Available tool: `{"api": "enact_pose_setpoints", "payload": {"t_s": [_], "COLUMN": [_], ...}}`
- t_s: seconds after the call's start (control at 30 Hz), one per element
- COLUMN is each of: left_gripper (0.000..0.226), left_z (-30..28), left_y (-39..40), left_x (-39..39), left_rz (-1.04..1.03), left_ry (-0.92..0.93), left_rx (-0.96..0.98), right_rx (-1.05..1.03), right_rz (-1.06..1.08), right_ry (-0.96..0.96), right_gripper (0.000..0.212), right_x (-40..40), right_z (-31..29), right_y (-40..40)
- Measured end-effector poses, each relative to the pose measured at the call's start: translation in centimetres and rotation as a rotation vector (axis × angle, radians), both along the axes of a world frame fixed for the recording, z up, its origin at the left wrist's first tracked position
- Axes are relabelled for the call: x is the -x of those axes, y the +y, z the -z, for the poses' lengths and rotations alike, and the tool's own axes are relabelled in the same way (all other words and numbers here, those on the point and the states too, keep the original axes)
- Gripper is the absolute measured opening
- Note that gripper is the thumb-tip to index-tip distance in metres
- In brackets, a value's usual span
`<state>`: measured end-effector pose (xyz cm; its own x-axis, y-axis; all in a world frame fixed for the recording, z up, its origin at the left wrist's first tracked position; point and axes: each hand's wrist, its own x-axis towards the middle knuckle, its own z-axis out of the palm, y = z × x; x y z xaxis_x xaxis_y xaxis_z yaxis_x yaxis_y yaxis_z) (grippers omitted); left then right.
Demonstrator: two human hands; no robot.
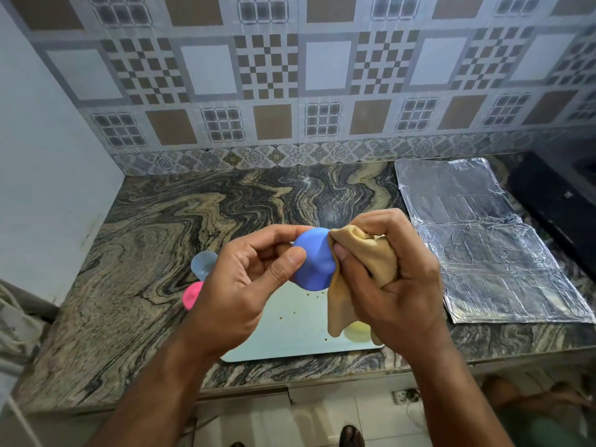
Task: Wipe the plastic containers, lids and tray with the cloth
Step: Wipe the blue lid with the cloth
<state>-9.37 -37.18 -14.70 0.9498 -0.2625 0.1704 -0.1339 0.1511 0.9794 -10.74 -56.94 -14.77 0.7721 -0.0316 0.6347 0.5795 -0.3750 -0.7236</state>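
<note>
My left hand (248, 279) holds a blue plastic container (314, 261) between thumb and fingers, above the counter. My right hand (390, 279) grips a bunched tan cloth (371, 262) and presses it against the container's right side. Below them lies a pale tray (290, 330) with a few crumbs on it. A yellow piece (356, 332) on the tray peeks out under the hanging cloth. A pink piece (192, 295) and a light blue piece (203, 264) sit left of the tray, partly hidden by my left hand.
The marble-pattern counter (145, 253) ends at a front edge (245, 379) near me. A foil sheet (483, 240) covers its right part, next to a black stove (558, 201). Tiled wall behind, plain wall at left.
</note>
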Motion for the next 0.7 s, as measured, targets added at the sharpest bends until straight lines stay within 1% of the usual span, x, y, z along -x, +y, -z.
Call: {"api": "enact_pose_setpoints", "payload": {"t_s": [0.13, 0.2, 0.27, 0.33, 0.43, 0.5, 0.57, 0.7], "left_gripper": [0.029, 0.024, 0.025, 0.027, 0.034, 0.030, 0.028, 0.025], "left_z": [-0.3, -0.1, 0.2, 0.6, 1.1, 1.1, 0.9, 0.4], "left_y": [1.2, 1.4, 1.4, 1.3, 1.6, 1.7, 1.6, 1.4], "left_x": [-0.3, -0.3, -0.3, -0.3, -0.5, -0.5, -0.6, -0.5], "left_rz": [0.135, 0.159, 0.115, 0.049, 0.019, 0.008, -0.005, 0.029], "left_ry": [-0.073, -0.062, -0.029, 0.025, 0.121, 0.148, 0.146, 0.052], "left_rx": [-0.171, -0.193, -0.126, -0.033, 0.107, 0.121, 0.076, -0.107], "right_rx": [0.045, 0.027, -0.077, -0.161, -0.224, -0.247, -0.241, -0.216], "right_rz": [0.013, 0.028, 0.014, -0.050, -0.185, -0.224, -0.229, -0.249], "right_ry": [0.079, 0.119, 0.167, 0.225, 0.314, 0.345, 0.348, 0.331], "right_gripper": [0.011, 0.012, 0.013, 0.014, 0.013, 0.013, 0.017, 0.023], "right_x": [-1.2, -2.1, -2.7, -2.6, -1.9, -1.4, -1.0, -0.8], "right_z": [-0.3, -0.4, -0.7, -0.7, -0.5, -0.4, -0.4, -0.5], "right_y": [-0.2, -0.4, -0.9, -1.5, -1.8, -1.6, -1.5, -1.3]}}
